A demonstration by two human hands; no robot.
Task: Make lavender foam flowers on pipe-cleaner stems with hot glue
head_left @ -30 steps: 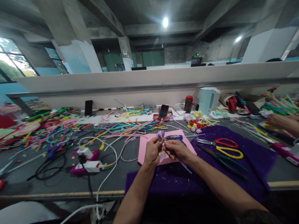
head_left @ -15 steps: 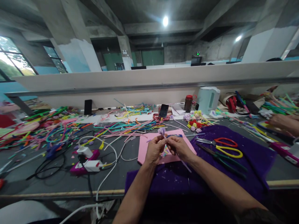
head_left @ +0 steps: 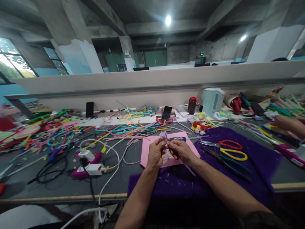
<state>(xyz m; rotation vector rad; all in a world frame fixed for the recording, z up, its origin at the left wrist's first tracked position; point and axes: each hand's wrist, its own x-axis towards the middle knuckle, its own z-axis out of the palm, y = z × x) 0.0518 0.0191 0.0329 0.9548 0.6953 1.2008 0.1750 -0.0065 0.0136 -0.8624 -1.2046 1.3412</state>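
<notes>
My left hand [head_left: 156,152] pinches a small purple pipe-cleaner flower [head_left: 163,135] between thumb and forefinger, its fluffy head upright above the fingertips. Close against it, my right hand [head_left: 179,149] is closed in a pinch just below the flower. A pale purple pipe cleaner [head_left: 190,170] slants out from beneath the right hand; its upper part is hidden by the fingers. Both hands are over a pink pad [head_left: 146,152] with small coloured scraps on it. Behind the right fingers lies a blue-handled tool [head_left: 178,139], partly covered.
Scissors [head_left: 226,148] and green-handled pliers [head_left: 231,163] lie on a purple cloth [head_left: 259,156] at the right. Pipe cleaners [head_left: 133,128], a phone [head_left: 166,113] and finished flowers [head_left: 199,125] sit behind. Left stands a power strip [head_left: 81,171] with cables. A co-worker's hand [head_left: 288,125] is far right.
My fingertips have shifted slightly left and the flower has turned, its head looking rounder. More of the blue-handled tool shows. The co-worker's hand at right has moved a little.
</notes>
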